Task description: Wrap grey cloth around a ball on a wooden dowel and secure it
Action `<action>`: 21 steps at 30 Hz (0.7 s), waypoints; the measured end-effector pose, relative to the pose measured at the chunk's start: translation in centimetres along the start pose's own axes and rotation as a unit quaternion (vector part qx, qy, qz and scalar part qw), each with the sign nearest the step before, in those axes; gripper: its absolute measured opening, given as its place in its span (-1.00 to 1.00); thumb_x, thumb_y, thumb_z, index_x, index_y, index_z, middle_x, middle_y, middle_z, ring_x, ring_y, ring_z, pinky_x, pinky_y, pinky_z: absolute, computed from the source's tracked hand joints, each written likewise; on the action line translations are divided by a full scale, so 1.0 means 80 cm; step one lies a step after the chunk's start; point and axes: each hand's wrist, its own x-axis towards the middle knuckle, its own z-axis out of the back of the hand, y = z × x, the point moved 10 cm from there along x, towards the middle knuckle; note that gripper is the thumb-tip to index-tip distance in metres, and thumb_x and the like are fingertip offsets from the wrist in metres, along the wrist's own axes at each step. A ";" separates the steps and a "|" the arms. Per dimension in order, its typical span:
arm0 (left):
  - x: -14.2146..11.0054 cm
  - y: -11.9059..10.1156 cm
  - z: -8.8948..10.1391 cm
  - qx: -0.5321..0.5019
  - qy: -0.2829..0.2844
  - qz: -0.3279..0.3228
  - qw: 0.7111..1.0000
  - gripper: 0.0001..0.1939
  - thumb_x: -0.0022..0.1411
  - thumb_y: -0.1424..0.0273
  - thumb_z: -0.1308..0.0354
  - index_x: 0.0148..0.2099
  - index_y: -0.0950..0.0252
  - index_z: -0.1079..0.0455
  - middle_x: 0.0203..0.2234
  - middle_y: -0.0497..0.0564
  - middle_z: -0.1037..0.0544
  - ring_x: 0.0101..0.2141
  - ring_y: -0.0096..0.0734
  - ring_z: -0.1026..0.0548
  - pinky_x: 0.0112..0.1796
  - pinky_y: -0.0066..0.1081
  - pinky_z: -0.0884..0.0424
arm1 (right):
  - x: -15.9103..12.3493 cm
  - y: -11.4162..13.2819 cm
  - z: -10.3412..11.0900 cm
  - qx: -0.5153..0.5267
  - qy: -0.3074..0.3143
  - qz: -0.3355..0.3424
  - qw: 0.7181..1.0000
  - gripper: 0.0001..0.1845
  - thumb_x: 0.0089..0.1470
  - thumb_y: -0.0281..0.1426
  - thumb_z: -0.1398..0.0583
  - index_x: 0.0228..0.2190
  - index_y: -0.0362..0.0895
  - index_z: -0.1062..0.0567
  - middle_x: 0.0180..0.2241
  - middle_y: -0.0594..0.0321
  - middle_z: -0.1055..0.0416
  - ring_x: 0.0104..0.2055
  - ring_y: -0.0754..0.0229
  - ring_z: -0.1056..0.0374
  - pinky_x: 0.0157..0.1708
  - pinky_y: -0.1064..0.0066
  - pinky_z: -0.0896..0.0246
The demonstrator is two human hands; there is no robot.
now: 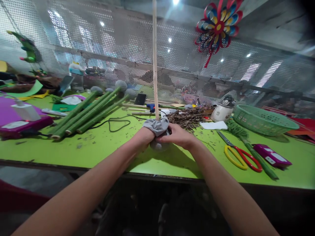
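Note:
A pale wooden stick (155,62) stands upright at the middle of the table, with a grey cloth (157,127) bunched around its lower end. Below the cloth, a rounded grey lump (158,146) shows close to the tabletop. My left hand (147,133) reaches to the cloth from the left; its fingers are hidden by the cloth. From the right, my right hand (180,135) grips the cloth's edge, its thumb stretched across the front above the lump.
Green-wrapped sticks with grey rounded heads (91,113) lie left. Right are scissors (242,157), a purple box (272,155), a green basket (265,121) and a white-and-black pot (222,109). Dried twigs (189,118) lie behind my hands. A black cable (118,123) loops on the green table (118,150).

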 end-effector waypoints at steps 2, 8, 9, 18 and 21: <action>-0.001 -0.003 -0.001 -0.007 0.000 -0.009 1.000 -0.80 -0.01 0.29 -0.21 -0.34 0.30 -0.42 -0.52 -0.06 -0.44 -0.51 -0.48 -0.32 -0.50 -0.47 -0.29 | 0.003 -0.002 0.000 0.020 -0.015 -0.014 1.000 -0.50 -0.32 -0.43 -0.36 -0.21 -0.19 -0.51 -0.21 0.18 -0.50 -0.17 0.12 -0.38 -0.09 0.27 -0.25; -0.004 -0.012 0.004 -0.019 -0.033 -0.040 0.998 -0.82 -0.04 0.32 -0.25 -0.45 0.31 -0.36 -0.55 -0.08 -0.37 -0.53 -0.53 -0.25 -0.54 -0.50 -0.25 | 0.006 -0.013 -0.003 0.106 -0.049 -0.049 0.992 -0.71 -0.33 -0.49 -0.28 -0.39 -0.16 -0.54 -0.40 0.30 -0.51 -0.33 0.18 -0.38 -0.18 0.30 -0.27; -0.005 -0.012 0.003 -0.027 -0.030 -0.037 0.998 -0.83 -0.04 0.33 -0.25 -0.45 0.31 -0.35 -0.54 -0.08 -0.37 -0.52 -0.52 -0.26 -0.53 -0.50 -0.26 | 0.006 -0.013 -0.002 0.108 -0.053 -0.046 0.992 -0.71 -0.33 -0.50 -0.27 -0.40 -0.15 -0.54 -0.40 0.30 -0.51 -0.33 0.18 -0.38 -0.19 0.30 -0.26; -0.005 -0.011 -0.007 -0.062 0.020 -0.013 0.998 -0.78 -0.03 0.33 -0.26 -0.31 0.33 -0.44 -0.49 -0.05 -0.47 -0.45 -0.45 -0.39 -0.42 -0.46 -0.33 | 0.003 -0.009 0.001 0.048 -0.053 -0.022 0.997 -0.65 -0.22 -0.48 -0.23 -0.27 -0.14 -0.53 -0.30 0.26 -0.49 -0.21 0.14 -0.36 -0.13 0.27 -0.25; -0.005 -0.018 -0.007 -0.049 0.020 -0.038 0.998 -0.80 -0.04 0.35 -0.26 -0.32 0.32 -0.44 -0.50 -0.06 -0.46 -0.46 -0.47 -0.38 -0.43 -0.47 -0.31 | 0.000 0.007 0.003 0.022 -0.070 0.028 0.997 -0.59 -0.24 -0.50 -0.25 -0.22 -0.10 -0.52 -0.22 0.26 -0.48 -0.11 0.12 -0.33 -0.08 0.28 -0.24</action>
